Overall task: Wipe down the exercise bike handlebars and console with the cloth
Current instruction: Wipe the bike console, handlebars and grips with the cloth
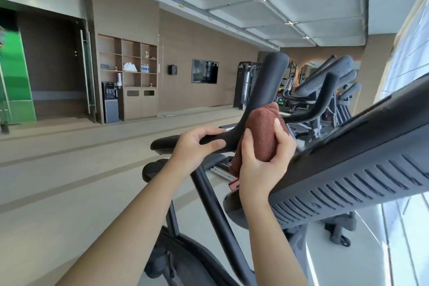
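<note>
A black handlebar (267, 83) rises up and forks at mid-frame, with a horizontal branch running left. My left hand (197, 146) is wrapped around that horizontal branch. My right hand (262, 160) grips a folded brown cloth (261, 127) pressed against the fork of the handlebar, just below the upright grip. The grey console (362, 162) with its vented back slants across the right side, close to my right hand.
The bike's black frame tube (216, 211) and saddle (153, 169) lie below my arms. More exercise machines (325, 86) stand behind. A shelf unit (130, 76) and water dispenser (110, 102) line the far wall. A bright window (408, 53) fills the right edge.
</note>
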Tool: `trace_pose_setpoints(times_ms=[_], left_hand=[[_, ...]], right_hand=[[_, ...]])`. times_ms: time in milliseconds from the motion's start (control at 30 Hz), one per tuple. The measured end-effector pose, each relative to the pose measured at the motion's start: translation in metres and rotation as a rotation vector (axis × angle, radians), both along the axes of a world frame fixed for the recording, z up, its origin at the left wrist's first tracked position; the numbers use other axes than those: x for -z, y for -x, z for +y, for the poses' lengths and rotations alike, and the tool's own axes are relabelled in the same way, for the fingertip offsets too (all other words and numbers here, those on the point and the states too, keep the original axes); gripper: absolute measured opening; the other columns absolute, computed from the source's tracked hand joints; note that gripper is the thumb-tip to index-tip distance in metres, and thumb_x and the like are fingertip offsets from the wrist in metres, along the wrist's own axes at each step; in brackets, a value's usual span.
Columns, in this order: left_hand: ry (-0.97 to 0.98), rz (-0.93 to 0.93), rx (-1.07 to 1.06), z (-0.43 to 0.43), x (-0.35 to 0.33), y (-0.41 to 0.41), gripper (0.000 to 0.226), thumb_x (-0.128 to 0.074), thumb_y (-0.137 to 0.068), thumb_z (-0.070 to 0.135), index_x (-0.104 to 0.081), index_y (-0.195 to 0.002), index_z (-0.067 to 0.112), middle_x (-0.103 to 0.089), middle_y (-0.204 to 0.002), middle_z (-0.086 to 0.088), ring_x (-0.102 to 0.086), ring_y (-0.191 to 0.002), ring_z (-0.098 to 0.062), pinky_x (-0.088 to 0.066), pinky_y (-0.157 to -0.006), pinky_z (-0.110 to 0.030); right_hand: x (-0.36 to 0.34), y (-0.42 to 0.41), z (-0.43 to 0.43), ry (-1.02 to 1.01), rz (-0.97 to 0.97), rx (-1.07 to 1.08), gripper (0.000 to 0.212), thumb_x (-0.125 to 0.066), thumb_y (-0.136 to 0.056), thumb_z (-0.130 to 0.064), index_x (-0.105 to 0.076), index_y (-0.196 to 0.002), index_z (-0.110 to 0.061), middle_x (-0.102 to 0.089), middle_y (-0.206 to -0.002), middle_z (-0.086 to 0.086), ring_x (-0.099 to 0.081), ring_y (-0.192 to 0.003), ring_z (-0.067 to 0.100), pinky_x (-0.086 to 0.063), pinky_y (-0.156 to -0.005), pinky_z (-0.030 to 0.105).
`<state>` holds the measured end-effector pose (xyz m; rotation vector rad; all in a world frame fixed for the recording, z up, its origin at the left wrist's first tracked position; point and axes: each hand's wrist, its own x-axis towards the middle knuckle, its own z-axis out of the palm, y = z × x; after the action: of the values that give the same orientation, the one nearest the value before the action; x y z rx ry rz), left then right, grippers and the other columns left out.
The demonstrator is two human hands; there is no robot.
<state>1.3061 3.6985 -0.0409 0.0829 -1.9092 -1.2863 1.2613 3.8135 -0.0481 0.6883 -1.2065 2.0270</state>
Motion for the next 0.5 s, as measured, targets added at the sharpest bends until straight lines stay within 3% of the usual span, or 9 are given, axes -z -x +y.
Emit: trace_pose_setpoints(times_ms=[200,367,500], left_hand=[[0.065,0.051,-0.003,-0.005,0.01,0.004,0.025,-0.071,-0.077,0.02,-0.065,-0.097,0.034,-0.066,-0.105,0.009,-0.059,-0.102,-0.003,-0.044,-0.082,-0.008],[0.179,0.08,-0.034,-0.001,0.013,-0.002,0.031,-0.067,-0.082,0.01,-0.063,-0.112,0.017,-0.062,-0.109,0.007,-0.055,-0.104,-0.002,-0.039,-0.09,-0.009],[0.364,0.074,-0.056,-0.01,0.018,-0.027,0.038,-0.063,-0.082,0.002,-0.059,-0.12,0.01,-0.06,-0.122,-0.001,-0.05,-0.115,-0.006,-0.035,-0.101,-0.016]], right_hand=[[-0.043,0.004,-0.003,0.048,0.059,0.15,0.042,-0.068,-0.078,-0.014,-0.055,-0.118,-0.013,-0.048,-0.116,0.012,-0.045,-0.109,-0.001,-0.032,-0.094,0.006],[0.003,-0.009,-0.022,-0.076,0.103,0.292,0.047,-0.072,-0.074,-0.009,-0.054,-0.115,-0.023,-0.04,-0.121,0.009,-0.041,-0.115,0.003,-0.032,-0.095,0.009],[0.044,-0.025,-0.036,-0.255,0.105,0.336,0.047,-0.073,-0.071,-0.012,-0.055,-0.112,-0.026,-0.036,-0.123,0.002,-0.042,-0.115,0.007,-0.04,-0.095,0.023]])
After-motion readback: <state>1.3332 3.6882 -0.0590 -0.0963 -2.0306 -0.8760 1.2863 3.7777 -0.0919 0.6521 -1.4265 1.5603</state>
